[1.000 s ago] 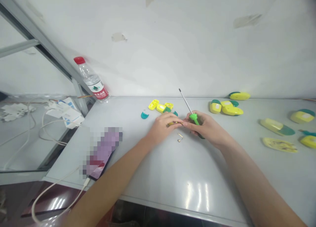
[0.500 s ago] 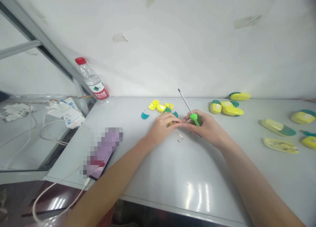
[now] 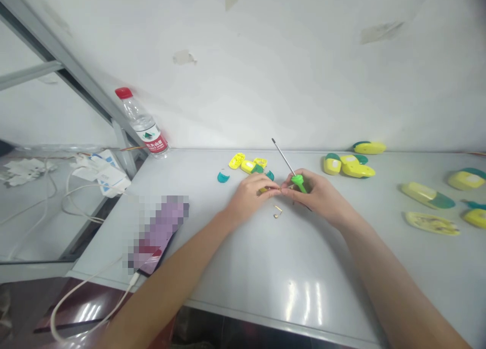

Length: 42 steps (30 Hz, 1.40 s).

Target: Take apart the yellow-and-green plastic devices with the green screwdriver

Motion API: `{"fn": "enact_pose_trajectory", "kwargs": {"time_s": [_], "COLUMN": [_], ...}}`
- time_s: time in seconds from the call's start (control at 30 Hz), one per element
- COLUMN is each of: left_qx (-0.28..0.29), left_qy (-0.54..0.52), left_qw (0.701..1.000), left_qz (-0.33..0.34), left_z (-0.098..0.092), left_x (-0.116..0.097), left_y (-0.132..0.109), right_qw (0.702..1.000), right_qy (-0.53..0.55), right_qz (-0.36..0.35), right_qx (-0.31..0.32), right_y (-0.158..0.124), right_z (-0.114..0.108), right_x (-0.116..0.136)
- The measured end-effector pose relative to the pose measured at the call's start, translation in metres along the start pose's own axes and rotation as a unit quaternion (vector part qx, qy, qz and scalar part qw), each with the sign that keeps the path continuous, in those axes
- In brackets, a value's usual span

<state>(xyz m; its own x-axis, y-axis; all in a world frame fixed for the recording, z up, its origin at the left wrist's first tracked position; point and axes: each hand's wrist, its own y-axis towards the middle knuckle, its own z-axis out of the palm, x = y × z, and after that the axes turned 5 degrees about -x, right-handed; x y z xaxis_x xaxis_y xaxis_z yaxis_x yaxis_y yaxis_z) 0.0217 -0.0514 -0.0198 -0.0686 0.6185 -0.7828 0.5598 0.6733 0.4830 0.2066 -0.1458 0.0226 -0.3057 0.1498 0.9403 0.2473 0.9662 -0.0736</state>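
Observation:
My right hand (image 3: 317, 194) is closed around a screwdriver (image 3: 298, 181) with a green handle; its metal shaft points up and to the left. The same hand's thumb and fingertip meet the fingertips of my left hand (image 3: 254, 194). Pinched in my left hand is a small yellow part (image 3: 262, 190), mostly hidden by the fingers. A tiny piece sits where the fingertips meet, too small to name. Just below the hands, small brass-coloured pieces (image 3: 276, 216) lie on the table. Behind my left hand are yellow shell pieces (image 3: 237, 161) and a teal cap piece (image 3: 223, 177).
Several yellow-and-green casings (image 3: 357, 170) lie at the right, with an open yellow shell half (image 3: 432, 223) nearer. A phone (image 3: 163, 232) on a charging cable lies left on the grey table (image 3: 250, 268). A water bottle (image 3: 146, 128) leans against the wall. White wired boxes (image 3: 110, 177) stand far left.
The screwdriver's tip has shifted slightly left and down. Both hands stay together in nearly the same place, fingertips still meeting.

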Motion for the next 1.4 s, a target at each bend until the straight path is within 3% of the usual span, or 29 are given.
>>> {"fn": "enact_pose_trajectory", "kwargs": {"time_s": [0.2,0.47,0.77,0.97,1.27,1.4], "left_qx": [0.013,0.028,-0.035,-0.11,-0.084,-0.086], "left_qy": [0.063,0.177,0.199,0.228,0.283,0.29], "left_qw": [0.998,0.977,0.97,0.955,0.941,0.941], "left_qz": [-0.016,-0.111,-0.138,-0.151,-0.164,-0.148], "left_z": [0.0,-0.002,-0.008,-0.01,-0.008,-0.008], "left_x": [0.001,-0.003,0.002,0.001,0.0,-0.002], "left_y": [0.001,0.003,0.004,0.005,0.003,0.003], "right_qw": [1.0,0.995,0.982,0.982,0.977,0.969], "right_qy": [-0.001,-0.044,-0.144,-0.152,-0.159,-0.166], "right_qz": [-0.005,0.011,-0.009,-0.004,0.015,0.017], "right_qx": [-0.008,-0.089,-0.118,-0.116,-0.141,-0.182], "right_y": [0.001,0.007,0.013,0.014,0.015,0.017], "right_z": [-0.003,-0.016,-0.023,-0.024,-0.022,-0.023], "right_x": [-0.001,-0.007,-0.024,-0.025,-0.026,-0.028]}}
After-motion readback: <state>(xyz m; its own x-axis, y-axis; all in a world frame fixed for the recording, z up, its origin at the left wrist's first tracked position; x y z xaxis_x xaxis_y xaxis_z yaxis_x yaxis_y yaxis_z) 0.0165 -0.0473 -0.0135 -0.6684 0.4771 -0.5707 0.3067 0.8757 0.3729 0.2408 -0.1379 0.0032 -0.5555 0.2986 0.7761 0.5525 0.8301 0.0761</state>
